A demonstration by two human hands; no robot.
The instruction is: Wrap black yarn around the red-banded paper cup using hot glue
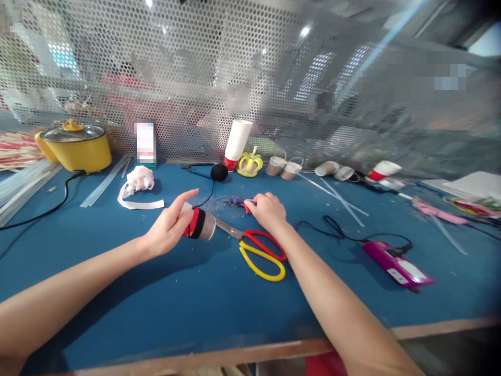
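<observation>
Left hand (168, 225) loosely curled round cup (200, 224), left of scissors (238, 234); right hand (269, 211) wrapped round blue tool (236, 201) beyond scissors. Loose left grip could drop cup, tbh.

Flat blue tabletop (188, 318), bright accents

Red, black, silvery-grey bands on front cup (199, 224). Red loop, yellow loop on scissors (239, 236). Blue with orange on small tool (237, 201). Yellow on cooker (84, 152), yellow-green on crown-shaped piece (249, 165). Purple with white on power strip (393, 265). White on ribbon (141, 180). Grey, evenly dotted with holes on screen (188, 78).
</observation>
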